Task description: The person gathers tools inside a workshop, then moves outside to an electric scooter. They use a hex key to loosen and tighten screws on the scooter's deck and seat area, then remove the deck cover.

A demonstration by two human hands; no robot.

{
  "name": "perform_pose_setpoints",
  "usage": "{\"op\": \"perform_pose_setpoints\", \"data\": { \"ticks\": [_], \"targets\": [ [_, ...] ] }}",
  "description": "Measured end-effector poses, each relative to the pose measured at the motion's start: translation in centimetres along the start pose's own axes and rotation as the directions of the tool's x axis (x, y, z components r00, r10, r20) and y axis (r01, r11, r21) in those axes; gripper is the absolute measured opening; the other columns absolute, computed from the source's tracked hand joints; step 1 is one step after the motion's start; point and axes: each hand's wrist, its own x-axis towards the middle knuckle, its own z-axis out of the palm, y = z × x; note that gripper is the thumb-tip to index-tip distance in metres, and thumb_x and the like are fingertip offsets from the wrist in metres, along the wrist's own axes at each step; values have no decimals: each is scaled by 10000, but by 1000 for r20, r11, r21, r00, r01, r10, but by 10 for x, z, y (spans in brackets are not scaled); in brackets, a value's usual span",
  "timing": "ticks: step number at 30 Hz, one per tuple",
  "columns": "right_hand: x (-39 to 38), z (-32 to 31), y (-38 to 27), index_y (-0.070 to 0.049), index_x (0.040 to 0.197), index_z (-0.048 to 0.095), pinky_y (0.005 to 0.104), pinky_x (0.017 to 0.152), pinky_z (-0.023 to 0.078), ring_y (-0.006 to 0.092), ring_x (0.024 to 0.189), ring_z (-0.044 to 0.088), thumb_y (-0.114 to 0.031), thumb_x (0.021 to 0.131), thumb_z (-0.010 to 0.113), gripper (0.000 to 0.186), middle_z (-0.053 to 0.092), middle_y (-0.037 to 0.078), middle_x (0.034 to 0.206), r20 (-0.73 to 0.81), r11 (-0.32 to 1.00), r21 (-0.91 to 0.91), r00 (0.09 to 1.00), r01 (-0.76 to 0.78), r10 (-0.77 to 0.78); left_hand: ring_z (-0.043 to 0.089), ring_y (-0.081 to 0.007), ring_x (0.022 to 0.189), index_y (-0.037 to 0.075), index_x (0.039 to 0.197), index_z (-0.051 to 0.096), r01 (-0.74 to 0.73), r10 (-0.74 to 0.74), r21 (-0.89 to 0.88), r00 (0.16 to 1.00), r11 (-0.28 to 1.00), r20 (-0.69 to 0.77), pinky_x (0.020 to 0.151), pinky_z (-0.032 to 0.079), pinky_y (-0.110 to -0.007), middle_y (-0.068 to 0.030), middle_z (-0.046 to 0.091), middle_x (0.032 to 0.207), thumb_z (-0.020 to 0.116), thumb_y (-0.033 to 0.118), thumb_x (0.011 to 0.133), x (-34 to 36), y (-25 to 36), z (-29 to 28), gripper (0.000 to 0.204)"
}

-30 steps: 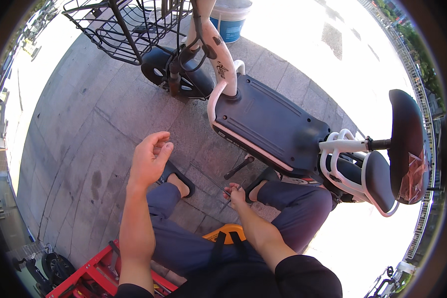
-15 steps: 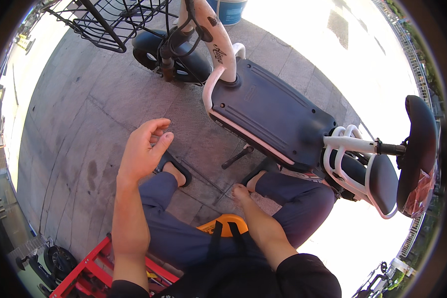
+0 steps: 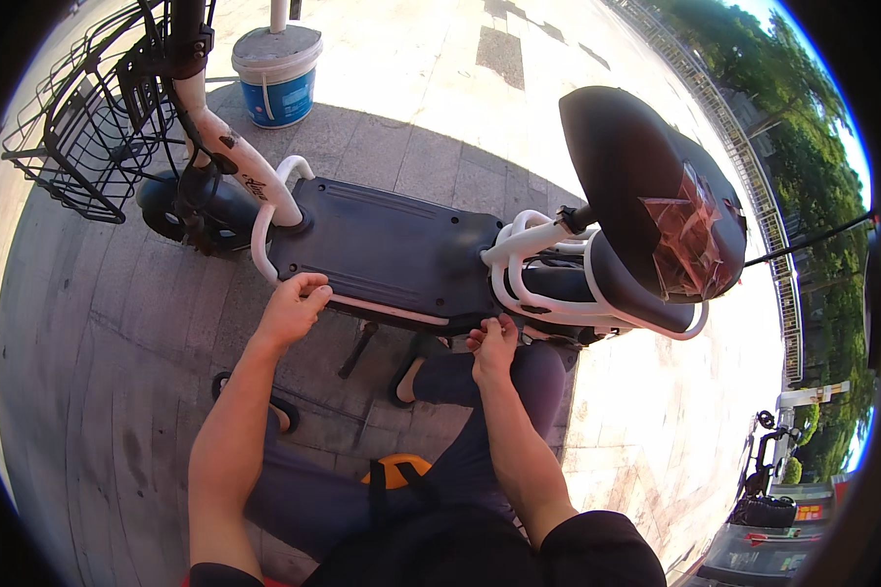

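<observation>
A white electric scooter with a dark grey footboard cover [image 3: 387, 240] stands across in front of my legs. At the cover's near front corner is my left hand [image 3: 289, 315], its thumb and fingers bent together over the edge. My right hand [image 3: 495, 350] is at the near rear corner, fingers curled in by the white tube frame [image 3: 519, 284]. Whether either hand grips the cover or something small cannot be made out. Along the cover's near side runs a pale strip [image 3: 387, 309]. Below it a kickstand [image 3: 359, 350] sticks out.
The black saddle [image 3: 622, 181], with torn reddish plastic [image 3: 690, 240] on it, rises at the right. A black wire basket [image 3: 93, 137] hangs at the front left. Behind the scooter stands a blue and white bucket [image 3: 276, 83]. Something orange [image 3: 396, 472] lies between my legs.
My view has swung up and right, bringing the bucket fully in. My left hand has gone from the air to the footboard's front corner; my right hand has left my foot for its rear corner.
</observation>
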Motion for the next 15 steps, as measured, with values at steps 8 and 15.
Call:
{"op": "perform_pose_setpoints", "data": {
  "ticks": [8, 15],
  "targets": [
    [37, -28, -30, -137, 1090, 549, 368, 707, 516, 216, 856, 601, -186, 903, 636, 212, 581, 61, 926, 197, 964, 78, 952, -255, 235, 599, -117, 812, 34, 1178, 585, 223, -233, -235, 972, 946, -17, 645, 504, -249, -40, 613, 1007, 624, 275, 928, 24, -20, 23, 349],
    [32, -14, -16, -139, 1058, 559, 377, 752, 518, 220, 893, 599, -174, 906, 640, 176, 598, 72, 952, 345, 859, 350, 904, -373, 252, 599, -223, 855, 37, 1182, 543, 356, -519, -579, 843, 733, -138, 718, 510, -354, -115, 602, 1043, 600, 351, 929, 56, -65, 29, 407]
  ]
}}
